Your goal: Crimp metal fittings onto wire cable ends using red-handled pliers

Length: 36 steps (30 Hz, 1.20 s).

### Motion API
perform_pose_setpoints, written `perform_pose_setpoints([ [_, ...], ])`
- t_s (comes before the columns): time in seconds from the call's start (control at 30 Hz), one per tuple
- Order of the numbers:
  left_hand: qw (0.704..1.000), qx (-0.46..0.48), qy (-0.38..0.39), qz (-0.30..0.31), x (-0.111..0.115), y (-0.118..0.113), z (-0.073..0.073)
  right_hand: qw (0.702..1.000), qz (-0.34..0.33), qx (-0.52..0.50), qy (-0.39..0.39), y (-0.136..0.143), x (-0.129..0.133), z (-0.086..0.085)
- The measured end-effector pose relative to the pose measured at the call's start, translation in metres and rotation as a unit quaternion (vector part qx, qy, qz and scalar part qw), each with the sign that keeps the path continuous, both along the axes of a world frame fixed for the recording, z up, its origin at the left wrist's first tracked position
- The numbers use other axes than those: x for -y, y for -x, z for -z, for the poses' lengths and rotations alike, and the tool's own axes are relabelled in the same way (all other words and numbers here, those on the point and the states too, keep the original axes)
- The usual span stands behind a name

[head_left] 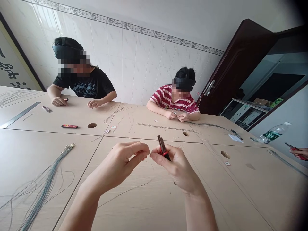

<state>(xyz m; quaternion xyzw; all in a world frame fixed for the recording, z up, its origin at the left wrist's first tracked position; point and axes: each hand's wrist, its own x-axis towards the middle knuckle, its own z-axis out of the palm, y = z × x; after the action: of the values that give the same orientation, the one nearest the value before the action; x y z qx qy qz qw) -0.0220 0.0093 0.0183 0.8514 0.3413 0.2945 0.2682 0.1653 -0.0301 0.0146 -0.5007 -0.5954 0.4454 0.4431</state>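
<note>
Above the near part of the table, my left hand (128,158) pinches something thin, from which a fine wire (151,165) curves down. My right hand (174,163) meets it fingertip to fingertip and is closed around pliers (163,147) with red-and-black handles, jaws pointing up. Whether the right thumb and finger also grip the wire is too small to tell. Under my hands a long thin wire (125,192) runs across the tabletop. Off to the left lies a bundle of grey-green wires (51,179) with small metallic ends bunched at its top.
Across the table (125,141) sit two people wearing headsets; one works on wires. A red-and-black utility knife (69,126), a steel ruler (21,114) and loose wires (166,127) lie there. A water bottle (275,133) stands right, near another person's hand (299,153) holding a red-handled tool.
</note>
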Motion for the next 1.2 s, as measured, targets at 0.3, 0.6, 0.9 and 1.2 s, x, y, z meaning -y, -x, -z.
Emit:
perform_pose_setpoints([
  [0.3, 1.0, 0.008, -0.016, -0.005, -0.0009, -0.0025, -0.0003, 1.0, -0.008, -0.013, 0.002, 0.0008, 0.0002, -0.0029],
  [0.6, 1.0, 0.001, -0.001, -0.012, -0.0011, 0.0022, 0.0033, 1.0, -0.009, -0.015, 0.006, 0.0014, 0.0002, -0.0013],
  [0.9, 1.0, 0.007, 0.025, -0.017, -0.0033, 0.002, 0.0009, 1.0, -0.012, 0.002, 0.006, 0.0012, -0.0002, -0.0017],
  [1.2, 0.995, 0.038, 0.072, -0.06, -0.0066, 0.0038, -0.0008, 0.999, 0.029, 0.031, -0.027, 0.0016, 0.0006, 0.0002],
])
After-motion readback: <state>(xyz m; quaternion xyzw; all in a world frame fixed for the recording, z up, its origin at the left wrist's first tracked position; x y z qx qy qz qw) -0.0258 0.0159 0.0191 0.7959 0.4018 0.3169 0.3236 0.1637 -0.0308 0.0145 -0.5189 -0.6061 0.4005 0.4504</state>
